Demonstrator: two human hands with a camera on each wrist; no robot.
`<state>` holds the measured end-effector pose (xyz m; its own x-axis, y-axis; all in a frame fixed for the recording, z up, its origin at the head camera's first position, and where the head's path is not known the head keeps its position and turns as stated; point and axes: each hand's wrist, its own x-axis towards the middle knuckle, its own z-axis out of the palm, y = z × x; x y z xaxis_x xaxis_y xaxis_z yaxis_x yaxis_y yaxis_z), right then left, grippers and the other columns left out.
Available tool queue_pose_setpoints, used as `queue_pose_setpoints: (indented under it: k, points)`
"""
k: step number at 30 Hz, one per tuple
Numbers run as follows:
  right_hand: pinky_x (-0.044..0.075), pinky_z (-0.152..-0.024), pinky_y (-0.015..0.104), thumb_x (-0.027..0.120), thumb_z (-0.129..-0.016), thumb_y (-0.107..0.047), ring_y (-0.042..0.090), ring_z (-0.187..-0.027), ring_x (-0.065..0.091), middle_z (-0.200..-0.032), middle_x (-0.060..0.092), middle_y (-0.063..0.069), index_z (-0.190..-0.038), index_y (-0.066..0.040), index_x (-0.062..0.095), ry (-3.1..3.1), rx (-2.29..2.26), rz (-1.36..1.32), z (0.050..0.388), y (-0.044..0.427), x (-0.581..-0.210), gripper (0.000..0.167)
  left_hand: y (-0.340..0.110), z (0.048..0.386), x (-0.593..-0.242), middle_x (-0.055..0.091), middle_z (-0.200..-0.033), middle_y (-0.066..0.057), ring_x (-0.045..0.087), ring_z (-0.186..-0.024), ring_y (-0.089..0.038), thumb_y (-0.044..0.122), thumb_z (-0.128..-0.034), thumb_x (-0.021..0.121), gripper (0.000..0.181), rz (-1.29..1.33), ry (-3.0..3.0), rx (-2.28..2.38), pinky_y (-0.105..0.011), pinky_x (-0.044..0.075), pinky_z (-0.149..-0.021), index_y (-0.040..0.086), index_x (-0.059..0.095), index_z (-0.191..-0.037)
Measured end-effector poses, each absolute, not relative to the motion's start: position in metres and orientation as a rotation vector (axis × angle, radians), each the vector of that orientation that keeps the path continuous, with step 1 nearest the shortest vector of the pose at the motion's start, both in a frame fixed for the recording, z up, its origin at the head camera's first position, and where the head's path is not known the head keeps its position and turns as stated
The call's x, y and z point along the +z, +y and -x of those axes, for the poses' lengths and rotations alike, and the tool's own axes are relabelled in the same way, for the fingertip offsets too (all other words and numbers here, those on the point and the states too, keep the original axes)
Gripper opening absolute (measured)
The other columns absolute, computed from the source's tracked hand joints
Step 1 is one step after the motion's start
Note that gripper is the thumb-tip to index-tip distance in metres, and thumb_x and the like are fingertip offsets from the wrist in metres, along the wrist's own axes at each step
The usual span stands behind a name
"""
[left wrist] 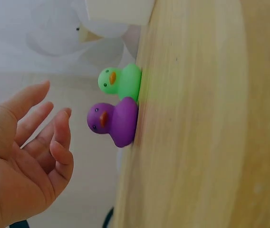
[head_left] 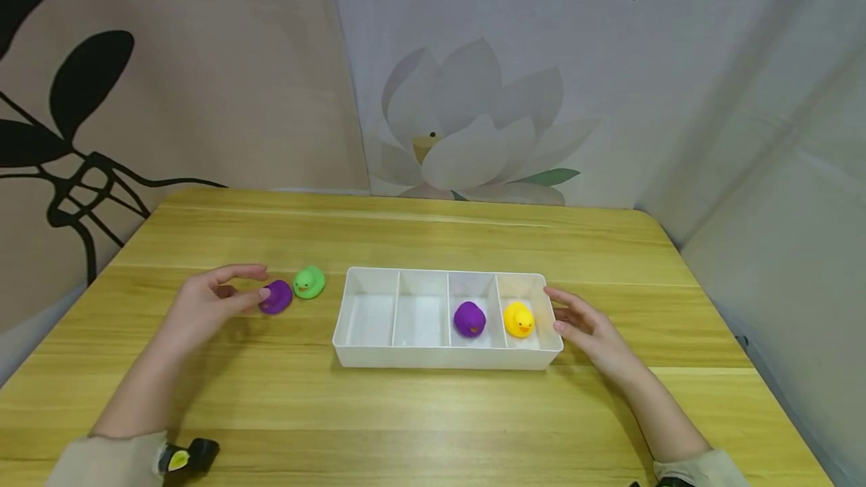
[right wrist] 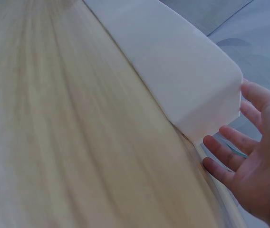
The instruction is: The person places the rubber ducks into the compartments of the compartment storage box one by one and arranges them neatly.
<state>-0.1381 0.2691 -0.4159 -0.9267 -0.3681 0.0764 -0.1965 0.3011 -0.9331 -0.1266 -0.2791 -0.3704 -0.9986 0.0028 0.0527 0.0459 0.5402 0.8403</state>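
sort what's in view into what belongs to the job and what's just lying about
Likely part of the job:
purple toy duck near the left hand
green toy duck beside it
white four-compartment tray at the right hand
second purple toy duck and yellow toy duck, in the tray

Just surroundings:
wooden table
lotus-print backdrop

left sleeve (head_left: 108,463) pale beige; black wristband (head_left: 165,460), yellow patch (head_left: 179,460), black block (head_left: 203,455) at right. right sleeve (head_left: 707,467) beige, black piece (head_left: 673,482) partly visible.

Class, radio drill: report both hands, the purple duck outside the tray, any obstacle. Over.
Left hand beside purple duck, not gripping. Duck upright on table. Right hand at right end of white tray. Green duck tray-side, possibly in the way.
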Motion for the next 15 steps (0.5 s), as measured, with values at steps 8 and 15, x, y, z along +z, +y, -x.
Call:
queue_pose_setpoints:
  k: [8, 15]
  points:
    - [0.045, -0.089, 0.022, 0.055, -0.098, -0.009, 0.041, -0.120, 0.045, -0.145, 0.037, 0.020, -0.144, -0.002, 0.038, 2.418, -1.683, 0.518, 0.138, 0.269, -0.416, 0.050, -0.292, 0.131, -0.383, 0.060, -0.120, -0.022, 0.065, -0.075, -0.026, 0.031, -0.0891, 0.070, 0.050, 0.071, -2.778, -1.435, -0.031, 0.050, -0.060, 0.001, 0.059, -0.127]
    - [0.045, -0.089, 0.023, 0.055, -0.097, -0.008, 0.041, -0.120, 0.045, -0.145, 0.037, 0.021, -0.144, -0.002, 0.038, 2.418, -1.686, 0.523, 0.138, 0.269, -0.416, 0.050, -0.298, 0.135, -0.393, 0.066, -0.095, -0.016, 0.062, -0.073, -0.022, 0.028, -0.0916, 0.067, 0.048, 0.074, -2.810, -1.467, -0.029, 0.047, -0.054, 0.001, 0.056, -0.129]
